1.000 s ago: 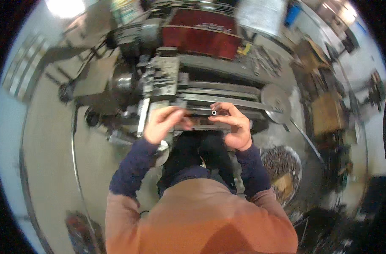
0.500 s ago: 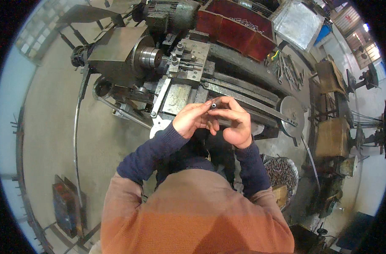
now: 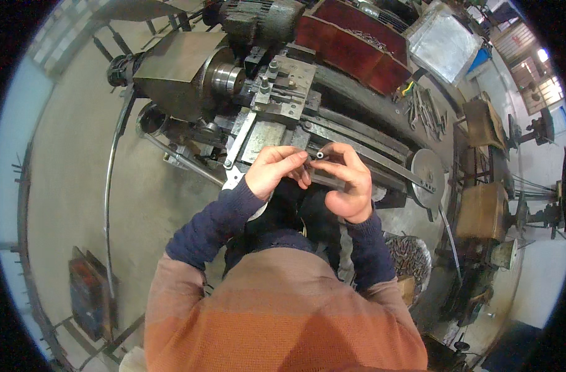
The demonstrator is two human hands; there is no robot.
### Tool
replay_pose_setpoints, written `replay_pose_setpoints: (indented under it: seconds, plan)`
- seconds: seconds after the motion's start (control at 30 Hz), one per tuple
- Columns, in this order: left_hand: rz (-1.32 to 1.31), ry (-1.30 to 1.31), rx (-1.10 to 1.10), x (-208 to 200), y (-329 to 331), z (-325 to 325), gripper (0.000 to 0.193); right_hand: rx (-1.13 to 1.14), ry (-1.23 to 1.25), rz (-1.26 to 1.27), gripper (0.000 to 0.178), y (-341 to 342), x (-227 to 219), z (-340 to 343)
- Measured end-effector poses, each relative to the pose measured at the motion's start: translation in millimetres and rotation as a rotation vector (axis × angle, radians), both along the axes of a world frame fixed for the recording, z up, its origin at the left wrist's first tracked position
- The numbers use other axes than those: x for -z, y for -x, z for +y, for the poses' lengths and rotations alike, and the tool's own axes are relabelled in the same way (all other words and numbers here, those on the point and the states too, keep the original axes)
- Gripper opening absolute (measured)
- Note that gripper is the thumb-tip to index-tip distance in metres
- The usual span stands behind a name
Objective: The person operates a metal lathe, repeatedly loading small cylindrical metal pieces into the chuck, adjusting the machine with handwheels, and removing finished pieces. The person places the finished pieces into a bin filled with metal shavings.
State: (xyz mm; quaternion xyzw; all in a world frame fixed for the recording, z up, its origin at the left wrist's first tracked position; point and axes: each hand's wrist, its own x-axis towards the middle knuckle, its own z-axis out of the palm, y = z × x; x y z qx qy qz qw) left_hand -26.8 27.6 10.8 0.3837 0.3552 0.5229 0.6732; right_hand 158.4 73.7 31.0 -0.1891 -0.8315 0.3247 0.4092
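My right hand pinches a small metal tube between thumb and fingers, its round end with a dark hole turned up toward me. Just left of it is my left hand, thumb pressed against the forefinger and the other fingers curled beneath. Whatever is in the left fingertips, if anything, is too small to make out. Both hands are over the near side of a lathe, whose tool post and flat steel bars lie beyond them.
The lathe's chuck is at the upper left. Behind the bed stands a dark red bin of small metal parts, with wrenches to its right. A round steel disc ends the bars. Below right is a sack of metal pieces.
My left fingertips have drawn slightly left, away from the tube. The right hand keeps the tube, and more of its end shows. The whole view has shifted a little.
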Motion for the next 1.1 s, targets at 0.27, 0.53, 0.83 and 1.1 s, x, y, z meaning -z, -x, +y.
replay_pose_setpoints:
  seconds: [0.27, 0.53, 0.83, 1.1]
  plan:
    - [0.240, -0.160, -0.089, -1, -4, -3, 0.029, -0.006, -0.100, -0.096, 0.042, 5, -4, -4]
    - [0.110, -0.132, -0.030, 8, 6, -6, 0.027, 0.019, -0.137, -0.146, 0.039, 14, -10, -7]
    - [-0.316, -0.016, 0.060, 21, 17, -15, 0.028, -0.053, -0.059, -0.019, 0.043, 24, -4, -9]
    - [-0.401, -0.019, 0.078, 18, 13, -22, 0.030, -0.097, -0.119, -0.003, 0.045, 32, -11, -12]
